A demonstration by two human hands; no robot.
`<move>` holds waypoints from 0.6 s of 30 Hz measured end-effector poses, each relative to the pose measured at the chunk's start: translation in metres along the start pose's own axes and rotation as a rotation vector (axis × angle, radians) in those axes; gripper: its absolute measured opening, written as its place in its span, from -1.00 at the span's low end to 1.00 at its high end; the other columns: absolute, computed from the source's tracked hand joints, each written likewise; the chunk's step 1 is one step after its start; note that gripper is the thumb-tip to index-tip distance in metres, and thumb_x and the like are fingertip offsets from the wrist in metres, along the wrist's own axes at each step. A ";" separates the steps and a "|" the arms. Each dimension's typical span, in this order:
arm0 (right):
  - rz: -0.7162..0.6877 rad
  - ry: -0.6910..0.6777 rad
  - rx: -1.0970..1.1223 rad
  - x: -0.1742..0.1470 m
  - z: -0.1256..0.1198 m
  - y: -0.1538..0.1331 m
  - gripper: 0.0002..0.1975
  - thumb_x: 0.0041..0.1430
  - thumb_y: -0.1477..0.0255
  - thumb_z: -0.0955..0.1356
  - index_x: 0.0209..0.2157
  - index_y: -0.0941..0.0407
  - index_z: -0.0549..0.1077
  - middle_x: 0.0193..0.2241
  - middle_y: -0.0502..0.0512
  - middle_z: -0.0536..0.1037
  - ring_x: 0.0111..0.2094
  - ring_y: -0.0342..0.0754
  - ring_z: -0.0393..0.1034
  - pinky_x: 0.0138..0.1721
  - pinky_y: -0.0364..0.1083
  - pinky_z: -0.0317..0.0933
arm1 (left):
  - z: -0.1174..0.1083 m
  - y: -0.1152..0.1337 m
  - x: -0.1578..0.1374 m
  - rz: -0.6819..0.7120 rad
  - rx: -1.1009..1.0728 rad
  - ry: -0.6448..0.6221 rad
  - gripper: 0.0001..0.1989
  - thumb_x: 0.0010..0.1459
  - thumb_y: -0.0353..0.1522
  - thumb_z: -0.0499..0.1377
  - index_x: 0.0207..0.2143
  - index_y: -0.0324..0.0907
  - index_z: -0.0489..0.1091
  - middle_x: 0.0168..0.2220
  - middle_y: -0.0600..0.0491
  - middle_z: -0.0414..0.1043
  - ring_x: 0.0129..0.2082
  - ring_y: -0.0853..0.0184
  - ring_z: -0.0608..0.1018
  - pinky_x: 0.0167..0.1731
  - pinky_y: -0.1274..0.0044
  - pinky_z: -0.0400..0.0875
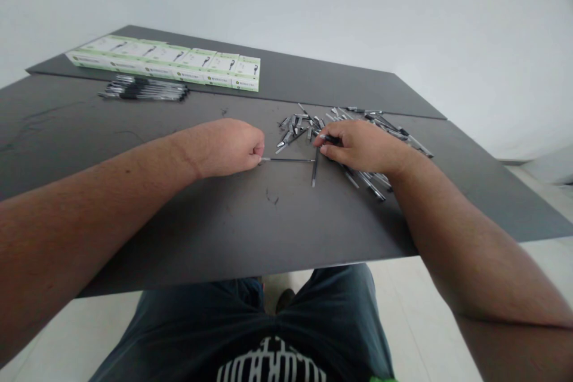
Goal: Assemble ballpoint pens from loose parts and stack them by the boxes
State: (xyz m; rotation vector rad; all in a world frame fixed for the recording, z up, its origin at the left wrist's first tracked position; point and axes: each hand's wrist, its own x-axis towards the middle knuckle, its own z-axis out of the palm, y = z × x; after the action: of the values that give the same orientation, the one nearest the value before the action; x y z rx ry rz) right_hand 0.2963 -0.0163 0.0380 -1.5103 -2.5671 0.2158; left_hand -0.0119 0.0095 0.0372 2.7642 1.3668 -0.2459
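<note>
My left hand [237,146] is closed, its fingertips pinching one end of a thin pen refill [289,160] that points right, just above or on the table. My right hand [353,144] has thumb and fingers curled around a dark pen part [330,139], whose exact kind I cannot make out. Just below those fingertips a dark pen piece [314,170] lies near the refill's far end. Beyond and between the hands is a loose heap of pen caps [295,125]. Clear pen barrels [371,185] lie scattered beneath and around my right hand, partly hidden by it.
A row of white and green boxes [179,64] runs along the back left. In front of it rests a bundle of pens [145,88]. More pen parts [409,137] spread to the right on the grey table [215,221]. A pale wall stands behind.
</note>
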 end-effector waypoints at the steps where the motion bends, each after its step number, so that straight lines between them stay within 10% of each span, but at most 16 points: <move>1: -0.007 -0.001 0.003 0.000 0.000 0.000 -0.66 0.42 0.28 0.39 0.04 0.08 0.75 -0.17 0.12 0.79 -0.27 0.06 0.57 -0.14 -0.01 0.32 | 0.001 0.000 0.000 0.003 -0.007 0.002 -0.81 0.27 -0.33 0.19 -0.22 -0.10 0.63 -0.27 0.01 0.73 -0.31 0.19 0.67 -0.31 0.41 0.30; 18: -0.030 -0.090 -0.097 0.004 0.008 -0.022 -0.80 0.43 0.35 0.46 -0.05 0.08 0.75 -0.07 0.21 0.81 -0.11 0.15 0.65 -0.09 0.01 0.34 | -0.001 0.003 0.000 -0.018 -0.025 -0.059 -0.93 0.19 -0.36 0.20 -0.33 -0.08 0.50 -0.34 0.02 0.67 -0.35 0.17 0.63 -0.33 0.37 0.30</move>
State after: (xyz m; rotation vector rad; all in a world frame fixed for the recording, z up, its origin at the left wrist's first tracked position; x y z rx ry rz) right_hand 0.2735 -0.0237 0.0345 -1.5269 -2.7054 0.1612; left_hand -0.0089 0.0077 0.0382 2.7030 1.3723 -0.3064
